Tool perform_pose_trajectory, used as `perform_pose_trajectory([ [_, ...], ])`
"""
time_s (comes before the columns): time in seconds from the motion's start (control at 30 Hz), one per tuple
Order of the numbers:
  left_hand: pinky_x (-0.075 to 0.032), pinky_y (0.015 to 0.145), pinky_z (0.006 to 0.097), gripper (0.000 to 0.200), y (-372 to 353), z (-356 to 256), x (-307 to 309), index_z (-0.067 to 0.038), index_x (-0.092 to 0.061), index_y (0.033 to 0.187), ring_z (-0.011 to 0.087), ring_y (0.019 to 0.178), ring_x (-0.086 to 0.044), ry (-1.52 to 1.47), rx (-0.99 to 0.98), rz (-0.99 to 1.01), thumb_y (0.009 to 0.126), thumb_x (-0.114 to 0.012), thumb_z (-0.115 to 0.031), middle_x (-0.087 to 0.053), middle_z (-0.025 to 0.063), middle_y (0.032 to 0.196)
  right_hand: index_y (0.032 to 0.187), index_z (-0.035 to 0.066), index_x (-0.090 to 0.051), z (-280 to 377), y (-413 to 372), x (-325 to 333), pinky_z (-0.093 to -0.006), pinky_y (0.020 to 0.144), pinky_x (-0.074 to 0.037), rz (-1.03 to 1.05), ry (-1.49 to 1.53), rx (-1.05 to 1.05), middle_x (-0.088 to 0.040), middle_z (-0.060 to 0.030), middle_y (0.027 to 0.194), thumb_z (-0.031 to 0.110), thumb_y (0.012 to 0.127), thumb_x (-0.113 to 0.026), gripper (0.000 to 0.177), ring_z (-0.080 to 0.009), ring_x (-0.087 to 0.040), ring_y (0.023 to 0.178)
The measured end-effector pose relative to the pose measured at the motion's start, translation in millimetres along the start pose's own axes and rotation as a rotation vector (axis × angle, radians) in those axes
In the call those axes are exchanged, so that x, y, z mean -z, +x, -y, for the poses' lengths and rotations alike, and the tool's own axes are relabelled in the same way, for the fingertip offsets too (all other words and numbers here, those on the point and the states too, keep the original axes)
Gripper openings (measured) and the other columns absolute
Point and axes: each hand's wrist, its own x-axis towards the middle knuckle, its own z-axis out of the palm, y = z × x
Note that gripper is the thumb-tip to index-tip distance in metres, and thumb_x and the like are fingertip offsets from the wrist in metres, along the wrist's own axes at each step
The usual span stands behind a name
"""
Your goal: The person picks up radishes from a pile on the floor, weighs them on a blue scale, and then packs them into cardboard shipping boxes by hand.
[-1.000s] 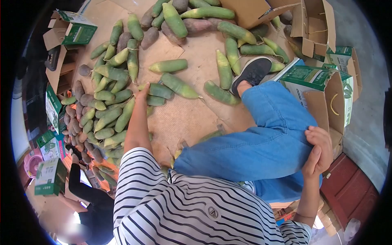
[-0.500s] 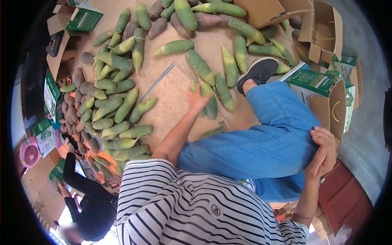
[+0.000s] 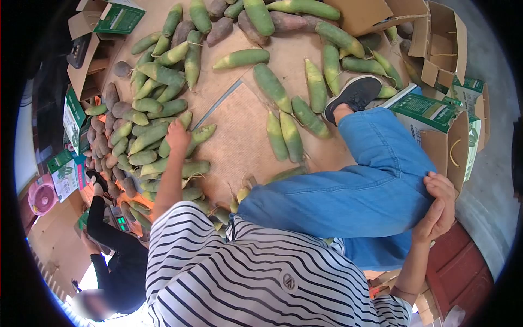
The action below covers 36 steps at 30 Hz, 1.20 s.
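Observation:
My left hand (image 3: 177, 136) reaches out to the edge of a pile of long green vegetables (image 3: 143, 136), with its fingers curled over one green vegetable (image 3: 200, 133) with a pale tip. My right hand (image 3: 439, 210) rests flat on my right knee in blue jeans (image 3: 365, 185) and holds nothing. Two green vegetables (image 3: 284, 136) lie side by side on the woven mat (image 3: 239, 136), just left of my black shoe (image 3: 354, 92).
More green vegetables (image 3: 272, 87) and brown-purple roots (image 3: 103, 141) cover the cardboard floor. Open green-and-white cartons stand at the right (image 3: 436, 117) and top left (image 3: 117, 19). Another person in black (image 3: 117, 256) crouches at the lower left beside a small scale (image 3: 120, 220).
My left hand has left the two vegetables beside the shoe and swung back left to the pile. My right hand stays on the knee.

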Motion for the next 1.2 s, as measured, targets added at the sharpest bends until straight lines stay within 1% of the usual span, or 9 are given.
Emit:
perform_pose_trajectory([
  [0.1, -0.044, 0.084, 0.0429, 0.049, 4, 5, -11, -0.008, -0.047, 0.115, 0.0305, 0.103, -0.050, 0.195, -0.094, -0.014, 0.071, -0.066, -0.019, -0.049, 0.0128, 0.113, 0.081, -0.005, -0.056, 2, 0, -1, -0.0394, 0.078, -0.045, -0.012, -0.002, -0.007, -0.062, -0.0186, 0.083, 0.018, 0.091, -0.038, 0.031, -0.0316, -0.059, 0.084],
  [0.3, -0.042, 0.085, 0.0436, 0.050, 12, -31, -9, -0.006, -0.047, 0.114, 0.0282, 0.105, -0.047, 0.220, 0.062, 0.149, 0.071, -0.066, -0.021, -0.046, 0.0115, 0.116, 0.081, -0.005, -0.057, 0, -1, 1, -0.0397, 0.079, -0.045, -0.003, -0.028, -0.025, -0.062, -0.0184, 0.083, 0.018, 0.091, -0.038, 0.032, -0.0316, -0.059, 0.085],
  [0.4, -0.039, 0.089, 0.0467, 0.062, 0, -27, 9, -0.008, -0.043, 0.124, 0.0302, 0.111, -0.043, 0.310, -0.200, 0.097, 0.070, -0.068, -0.025, -0.042, 0.0128, 0.122, 0.082, -0.005, -0.057, -2, -3, 1, -0.0398, 0.079, -0.045, -0.015, -0.022, -0.019, -0.062, -0.0182, 0.083, 0.018, 0.092, -0.038, 0.032, -0.0317, -0.059, 0.085],
  [0.5, -0.035, 0.093, 0.0498, 0.077, -10, -26, 6, -0.014, -0.035, 0.133, 0.0324, 0.119, -0.037, 0.223, -0.277, 0.359, 0.067, -0.070, -0.034, -0.036, 0.0148, 0.131, 0.081, -0.005, -0.057, -4, -4, 2, -0.0400, 0.079, -0.045, -0.014, -0.004, -0.016, -0.062, -0.0182, 0.083, 0.019, 0.092, -0.038, 0.032, -0.0318, -0.060, 0.085],
  [0.6, -0.032, 0.096, 0.0519, 0.087, -27, -36, 22, -0.020, -0.029, 0.137, 0.0336, 0.125, -0.032, 0.377, -0.358, 0.381, 0.064, -0.070, -0.043, -0.030, 0.0155, 0.137, 0.081, -0.005, -0.057, -3, -4, 2, -0.0400, 0.079, -0.045, -0.017, -0.010, -0.017, -0.062, -0.0184, 0.083, 0.020, 0.092, -0.038, 0.033, -0.0319, -0.060, 0.085],
  [0.8, -0.029, 0.098, 0.0567, 0.085, -33, -52, 25, -0.021, -0.034, 0.136, 0.0349, 0.130, -0.023, 0.408, -0.539, 0.461, 0.064, -0.069, -0.047, -0.024, 0.0166, 0.142, 0.081, -0.004, -0.057, -3, -3, 4, -0.0389, 0.078, -0.046, -0.015, -0.024, -0.006, -0.063, -0.0174, 0.084, 0.020, 0.092, -0.039, 0.032, -0.0311, -0.060, 0.086],
  [0.9, -0.028, 0.098, 0.0579, 0.076, -39, -60, 14, -0.020, -0.046, 0.130, 0.0348, 0.132, -0.019, 0.448, -0.567, 0.434, 0.065, -0.069, -0.050, -0.020, 0.0164, 0.144, 0.081, -0.003, -0.058, -3, -3, 3, -0.0384, 0.078, -0.046, -0.031, -0.018, -0.011, -0.063, -0.0165, 0.083, 0.019, 0.092, -0.040, 0.030, -0.0308, -0.060, 0.085],
  [1.0, -0.027, 0.098, 0.0582, 0.067, -39, -69, 13, -0.018, -0.057, 0.120, 0.0341, 0.133, -0.017, 0.539, -0.479, 0.423, 0.065, -0.069, -0.053, -0.018, 0.0151, 0.146, 0.081, -0.003, -0.058, -4, -2, 3, -0.0382, 0.076, -0.046, -0.035, 0.001, 0.001, -0.063, -0.0162, 0.082, 0.017, 0.091, -0.041, 0.028, -0.0307, -0.061, 0.083],
  [1.2, -0.027, 0.099, 0.0554, 0.067, -16, -82, -6, -0.015, -0.060, 0.117, 0.0346, 0.132, -0.019, 0.635, -0.361, 0.472, 0.064, -0.070, -0.055, -0.024, 0.0168, 0.144, 0.079, -0.003, -0.058, -3, 0, 2, -0.0374, 0.074, -0.047, -0.048, -0.001, -0.006, -0.063, -0.0157, 0.079, 0.016, 0.089, -0.042, 0.028, -0.0304, -0.061, 0.080],
])
